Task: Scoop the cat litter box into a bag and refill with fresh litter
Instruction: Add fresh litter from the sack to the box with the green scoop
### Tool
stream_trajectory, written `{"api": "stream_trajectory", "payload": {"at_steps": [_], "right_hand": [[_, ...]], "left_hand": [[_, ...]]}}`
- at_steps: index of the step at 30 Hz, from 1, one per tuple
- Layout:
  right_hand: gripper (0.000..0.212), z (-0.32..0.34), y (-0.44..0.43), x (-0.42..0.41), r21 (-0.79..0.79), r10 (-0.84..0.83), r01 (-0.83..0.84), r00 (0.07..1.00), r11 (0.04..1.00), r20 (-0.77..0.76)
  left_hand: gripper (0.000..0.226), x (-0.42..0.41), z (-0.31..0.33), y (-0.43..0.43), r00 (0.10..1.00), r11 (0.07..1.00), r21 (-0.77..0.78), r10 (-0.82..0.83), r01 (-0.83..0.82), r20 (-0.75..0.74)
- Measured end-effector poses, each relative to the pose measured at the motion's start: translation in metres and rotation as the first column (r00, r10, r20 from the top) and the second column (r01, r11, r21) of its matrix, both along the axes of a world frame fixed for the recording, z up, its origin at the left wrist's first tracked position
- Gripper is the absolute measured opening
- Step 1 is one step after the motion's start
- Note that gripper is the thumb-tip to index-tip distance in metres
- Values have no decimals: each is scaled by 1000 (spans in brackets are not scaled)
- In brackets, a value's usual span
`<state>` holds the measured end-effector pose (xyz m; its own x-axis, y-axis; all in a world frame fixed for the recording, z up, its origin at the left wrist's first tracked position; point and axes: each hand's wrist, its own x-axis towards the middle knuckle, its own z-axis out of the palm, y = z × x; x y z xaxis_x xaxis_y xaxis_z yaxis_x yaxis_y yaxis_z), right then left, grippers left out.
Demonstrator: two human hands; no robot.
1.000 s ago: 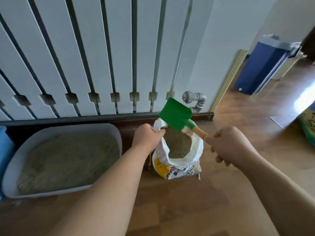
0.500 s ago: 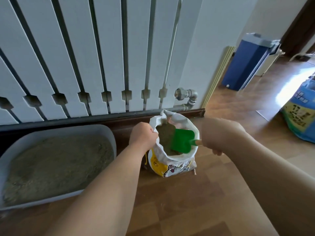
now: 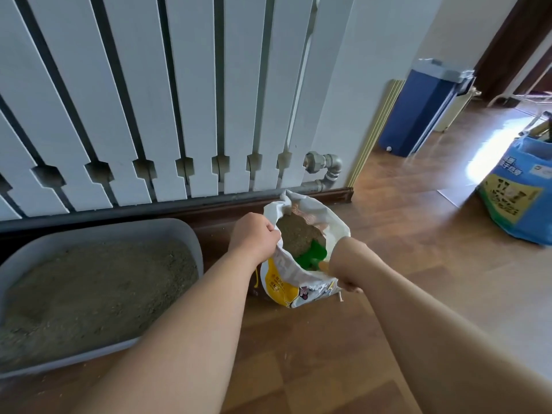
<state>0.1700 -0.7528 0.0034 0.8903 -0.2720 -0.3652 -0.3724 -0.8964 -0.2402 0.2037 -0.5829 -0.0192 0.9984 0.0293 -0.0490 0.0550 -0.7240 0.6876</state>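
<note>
Litter box (image 3: 119,228) sits on the floor (image 3: 394,234) under the radiator (image 3: 149,100), just left of the white bag (image 3: 286,291); left grip (image 3: 254,237) pinches the bag's rim, right grip (image 3: 343,262) wraps the green scoop (image 3: 313,255) dug inside. Yank hard and that bag could tip, spilling; blue sack (image 3: 513,192) stands well apart

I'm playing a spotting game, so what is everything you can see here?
Grey plastic litter box: one, grey, floor left.
Open printed litter bag: one, white and yellow, floor centre.
Green plastic scoop, wooden handle: one, green, inside bag.
White slatted radiator: one, white, back wall.
Metal pipe: one, silver, radiator's right end.
Blue lidded bin: one, blue, far right.
Blue printed sack: one, blue and yellow, right edge.
Left hand: one, grips bag's rim.
Right hand: one, holds scoop's handle.
</note>
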Motion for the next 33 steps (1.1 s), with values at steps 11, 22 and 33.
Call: {"api": "stream_trajectory", "payload": {"at_steps": [11, 22, 33], "right_hand": [[55, 10, -22, -62, 329, -187, 161, 981, 930, 48], [47, 8, -21, -91, 422, -248, 166, 958, 891, 145], [54, 8, -23, -89, 376, -212, 144, 967, 915, 144]], "left_hand": [[24, 1, -1, 1, 998, 998, 30, 52, -51, -33], [21, -2, 2, 4, 994, 993, 78, 92, -87, -63], [20, 1, 1, 1, 992, 992, 86, 100, -94, -72]]}}
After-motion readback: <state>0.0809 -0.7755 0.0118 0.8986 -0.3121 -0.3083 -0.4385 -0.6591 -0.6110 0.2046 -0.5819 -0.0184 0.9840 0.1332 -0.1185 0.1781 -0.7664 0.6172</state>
